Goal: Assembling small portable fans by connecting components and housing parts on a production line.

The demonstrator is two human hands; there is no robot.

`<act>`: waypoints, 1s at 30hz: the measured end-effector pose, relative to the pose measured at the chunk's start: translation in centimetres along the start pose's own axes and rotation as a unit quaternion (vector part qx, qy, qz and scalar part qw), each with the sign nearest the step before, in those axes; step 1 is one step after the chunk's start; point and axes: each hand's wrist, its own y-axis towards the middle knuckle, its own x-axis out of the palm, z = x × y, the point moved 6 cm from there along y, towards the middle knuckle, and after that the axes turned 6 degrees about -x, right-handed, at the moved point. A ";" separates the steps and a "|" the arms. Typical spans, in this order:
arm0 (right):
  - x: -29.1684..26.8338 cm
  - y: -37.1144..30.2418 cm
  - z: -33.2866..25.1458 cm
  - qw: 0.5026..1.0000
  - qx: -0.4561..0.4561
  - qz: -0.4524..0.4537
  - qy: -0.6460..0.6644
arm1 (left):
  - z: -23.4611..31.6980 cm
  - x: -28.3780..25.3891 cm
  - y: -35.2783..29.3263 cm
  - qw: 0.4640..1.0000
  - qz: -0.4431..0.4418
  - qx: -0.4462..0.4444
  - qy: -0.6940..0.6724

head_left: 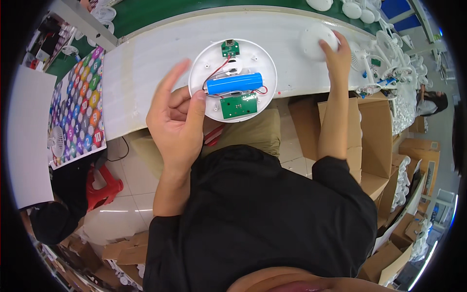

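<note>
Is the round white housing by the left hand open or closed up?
Open: the housing shows its inside, with the blue battery, two green circuit boards and red wires exposed, no cover over them.

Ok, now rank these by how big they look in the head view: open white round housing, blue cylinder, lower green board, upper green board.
1. Open white round housing
2. Blue cylinder and lower green board: too close in area; the cylinder is longer but narrower
3. Upper green board
</note>
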 end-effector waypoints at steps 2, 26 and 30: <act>0.5 -4.4 -4.6 0.994 0.007 -0.015 0.106 | -0.2 -0.2 0.0 1.000 -0.005 0.015 0.004; 9.2 -16.2 -15.6 0.851 0.143 -0.091 0.497 | -2.4 0.0 -2.5 0.995 0.013 0.067 0.073; 9.4 -16.6 -15.3 0.868 0.104 -0.088 0.477 | -2.8 -0.4 -3.2 0.994 -0.005 0.085 0.067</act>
